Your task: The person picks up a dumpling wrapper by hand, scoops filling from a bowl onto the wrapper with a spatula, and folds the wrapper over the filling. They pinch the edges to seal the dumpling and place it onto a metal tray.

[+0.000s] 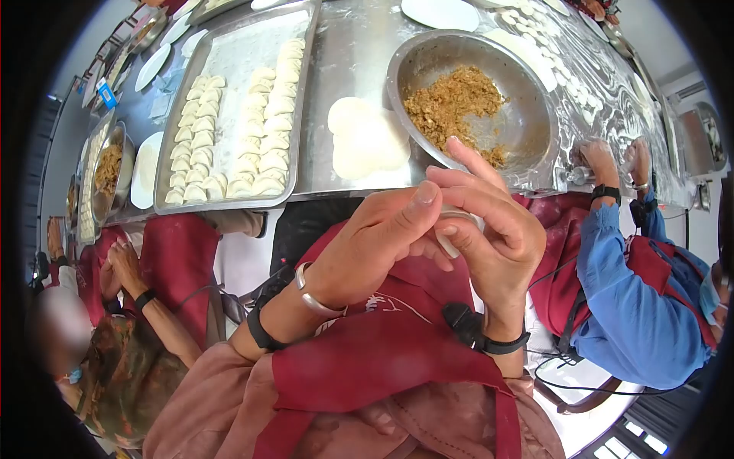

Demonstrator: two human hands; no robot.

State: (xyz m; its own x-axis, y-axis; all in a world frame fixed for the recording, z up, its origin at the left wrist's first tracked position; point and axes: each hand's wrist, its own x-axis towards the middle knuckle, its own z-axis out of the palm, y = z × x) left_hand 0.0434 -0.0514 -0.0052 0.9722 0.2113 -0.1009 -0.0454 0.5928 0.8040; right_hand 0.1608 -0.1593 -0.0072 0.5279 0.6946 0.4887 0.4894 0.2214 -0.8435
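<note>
In front of my chest, both hands come together around a white dumpling [448, 243], mostly covered by the fingers. My right hand [497, 229] is closed on it, with its thumb across the front and its fingers bent over the top. My left hand [375, 241] meets it from the other side, thumb stretched along the top and fingertips curled under the dough. Just beyond my hands stands a steel bowl [527, 115] with brown minced filling [455, 103]. Left of the bowl, several round dough wrappers [368, 141] lie overlapping on the steel table [344, 69].
A metal tray [229, 57] at the left holds rows of folded dumplings [267, 138]. White plates [147, 168] and another filling bowl [115, 172] stand farther left. One co-worker sits at each side; the right one's hands [600, 161] rest at the floured table edge.
</note>
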